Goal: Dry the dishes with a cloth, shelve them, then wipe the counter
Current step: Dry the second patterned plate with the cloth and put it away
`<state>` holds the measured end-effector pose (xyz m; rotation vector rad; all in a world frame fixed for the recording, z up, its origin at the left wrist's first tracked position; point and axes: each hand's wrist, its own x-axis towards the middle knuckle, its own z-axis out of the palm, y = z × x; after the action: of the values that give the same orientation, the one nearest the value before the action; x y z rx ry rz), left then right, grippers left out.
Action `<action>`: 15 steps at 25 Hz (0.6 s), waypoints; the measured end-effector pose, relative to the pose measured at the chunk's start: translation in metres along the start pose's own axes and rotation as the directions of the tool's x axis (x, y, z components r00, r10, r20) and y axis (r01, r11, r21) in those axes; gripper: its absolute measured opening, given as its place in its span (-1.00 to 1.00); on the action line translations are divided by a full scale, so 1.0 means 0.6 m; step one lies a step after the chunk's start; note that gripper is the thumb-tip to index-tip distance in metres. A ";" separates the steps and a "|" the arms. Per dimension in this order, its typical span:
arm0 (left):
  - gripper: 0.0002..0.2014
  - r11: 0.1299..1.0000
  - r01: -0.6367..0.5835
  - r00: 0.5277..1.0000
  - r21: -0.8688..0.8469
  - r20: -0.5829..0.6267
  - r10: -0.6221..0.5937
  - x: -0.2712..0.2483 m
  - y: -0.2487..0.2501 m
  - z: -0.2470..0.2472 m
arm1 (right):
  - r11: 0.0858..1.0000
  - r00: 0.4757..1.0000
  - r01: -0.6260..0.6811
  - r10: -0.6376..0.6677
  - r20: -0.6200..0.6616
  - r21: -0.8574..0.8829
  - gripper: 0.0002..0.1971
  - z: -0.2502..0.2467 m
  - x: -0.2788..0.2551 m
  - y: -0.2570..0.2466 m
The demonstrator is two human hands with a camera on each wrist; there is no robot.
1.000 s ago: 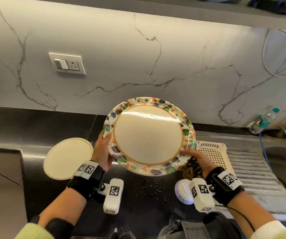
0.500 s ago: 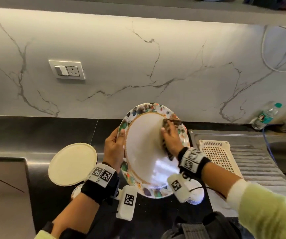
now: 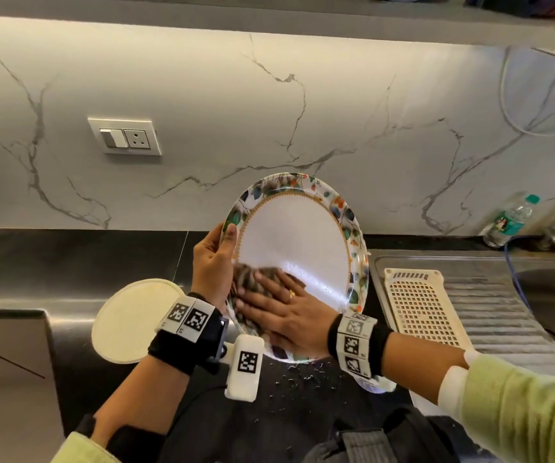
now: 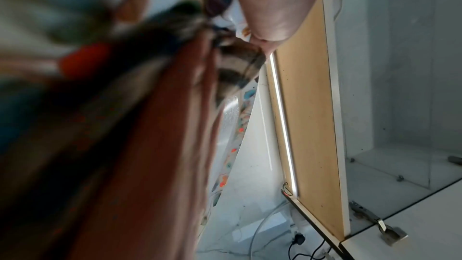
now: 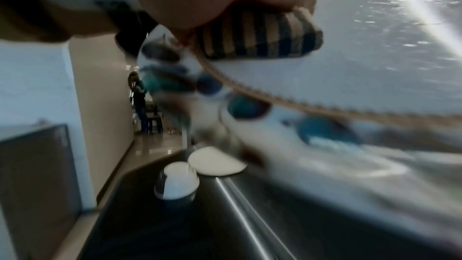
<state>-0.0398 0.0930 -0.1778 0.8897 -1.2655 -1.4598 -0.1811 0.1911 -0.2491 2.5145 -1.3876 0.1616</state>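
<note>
The round white plate with a leaf-patterned rim [image 3: 297, 242] is held tilted up off the dark counter [image 3: 78, 262], face toward the person — so the wet surface is easy to reach. The left hand [image 3: 212, 262] grips its left edge, thumb curled over the rim, steadying it. The right hand [image 3: 282, 312] lies flat, fingers straight, pressing a striped brown cloth [image 3: 256, 275] against the lower face. Drying looks partly done. A cream round plate [image 3: 129, 315] lies on the counter nearby, and a perforated cream tray [image 3: 419, 302] sits on the steel drainboard [image 3: 490, 302].
</note>
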 end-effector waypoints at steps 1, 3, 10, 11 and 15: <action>-0.79 1.000 0.006 1.000 0.006 0.002 -0.006 -0.001 -0.003 -0.001 | 0.996 0.996 0.086 -0.085 0.033 -0.016 -0.35 0.013 -0.030 0.006; -0.79 0.999 0.026 0.999 0.025 0.018 -0.026 -0.005 -0.007 0.000 | 0.986 0.984 0.167 -0.168 0.062 0.022 -0.38 0.028 -0.075 0.017; -0.79 0.999 -0.023 0.997 0.030 0.076 0.020 -0.017 0.003 0.042 | 0.626 0.717 -0.586 0.697 -0.031 0.515 -0.39 0.028 -0.052 0.075; -0.77 0.999 -0.028 0.997 0.021 0.077 0.026 -0.020 0.006 0.045 | 0.424 0.562 -0.659 0.827 0.032 0.620 -0.38 0.033 -0.059 0.094; -0.69 0.998 -0.060 0.998 0.018 0.026 0.060 -0.029 0.006 0.050 | 0.225 0.409 -0.759 0.895 0.178 0.611 -0.31 0.066 -0.110 0.092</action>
<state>-0.0629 0.1180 -0.1696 0.8410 -1.3161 -1.4183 -0.2645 0.2055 -0.2920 1.5850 -2.7983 1.2549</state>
